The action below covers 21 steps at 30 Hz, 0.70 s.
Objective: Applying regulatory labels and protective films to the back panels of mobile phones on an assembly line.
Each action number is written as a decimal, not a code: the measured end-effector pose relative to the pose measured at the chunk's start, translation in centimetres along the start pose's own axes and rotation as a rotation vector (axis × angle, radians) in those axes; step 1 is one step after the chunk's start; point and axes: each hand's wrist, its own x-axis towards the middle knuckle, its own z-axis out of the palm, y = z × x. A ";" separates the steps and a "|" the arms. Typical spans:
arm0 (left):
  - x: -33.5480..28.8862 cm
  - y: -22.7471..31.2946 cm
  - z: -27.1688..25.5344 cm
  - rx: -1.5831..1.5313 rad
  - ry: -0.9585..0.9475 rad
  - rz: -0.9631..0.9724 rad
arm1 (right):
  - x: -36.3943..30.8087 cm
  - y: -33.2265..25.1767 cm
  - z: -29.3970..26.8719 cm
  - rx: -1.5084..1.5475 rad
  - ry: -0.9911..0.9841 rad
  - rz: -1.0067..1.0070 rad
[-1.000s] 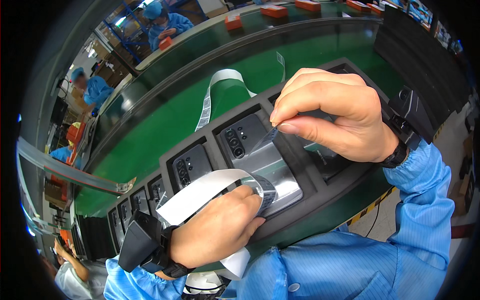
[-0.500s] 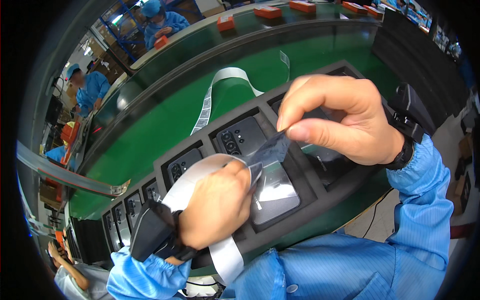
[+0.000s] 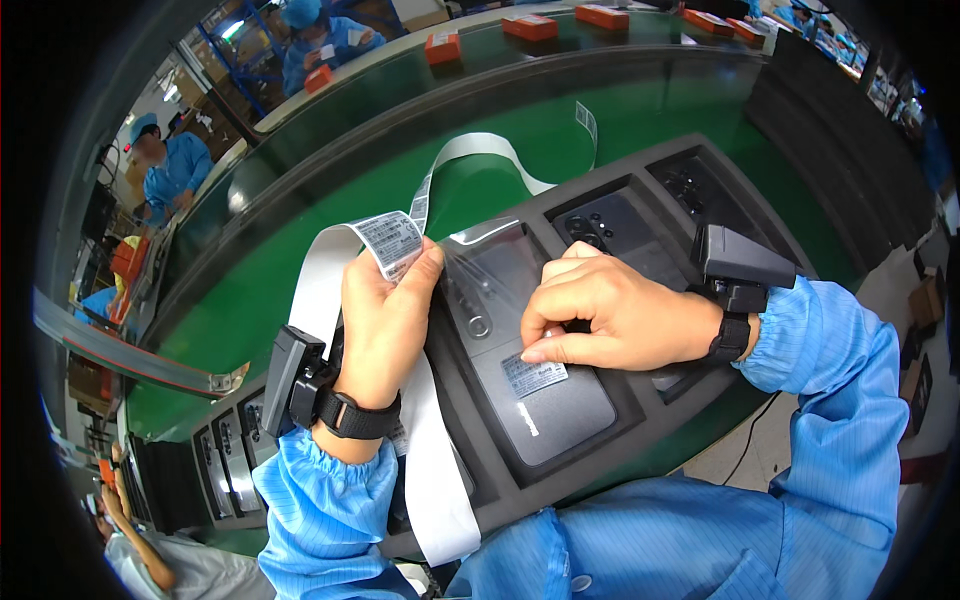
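My left hand (image 3: 385, 320) pinches a white label strip (image 3: 320, 280) between thumb and finger, a printed face turned up just past my fingertips; the strip loops away to my left, and a white length hangs down by my wrist toward my blue smock (image 3: 640, 530). My right hand (image 3: 630, 315) is curled narrow, thumb and forefinger drawn together at the upper edge of a printed label (image 3: 535, 375) (whether they grip it or press it, I cannot tell); that label lies over the lower half of the back of a dark grey phone (image 3: 545, 420). The phone sits in a compartment of a black tray (image 3: 660, 418), clear film (image 3: 495, 235) over its camera end; a second phone (image 3: 590, 215) lies in the next compartment to the right, partly behind my right hand; the tray rests on the green bench (image 3: 270, 280), and orange boxes (image 3: 530, 27) stand along the far side.
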 end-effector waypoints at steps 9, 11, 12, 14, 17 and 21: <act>0.0 0.5 0.2 -0.014 0.004 -0.019 | 0.1 -0.2 0.0 -0.053 -0.049 0.011; 0.0 0.7 0.3 -0.013 -0.018 -0.034 | 0.0 -0.2 -0.1 -0.057 -0.046 0.012; 0.0 0.7 0.3 -0.014 -0.020 -0.034 | 0.0 -0.2 -0.1 -0.060 -0.050 0.017; 0.1 0.7 0.3 -0.007 -0.013 -0.030 | 0.1 -0.2 -0.2 -0.063 -0.054 0.018; 0.2 0.6 0.3 -0.020 -0.015 -0.034 | 0.2 0.0 -0.2 -0.057 -0.063 0.014; 0.1 0.6 0.3 -0.023 -0.008 -0.038 | 0.2 0.1 -0.1 -0.062 -0.069 0.019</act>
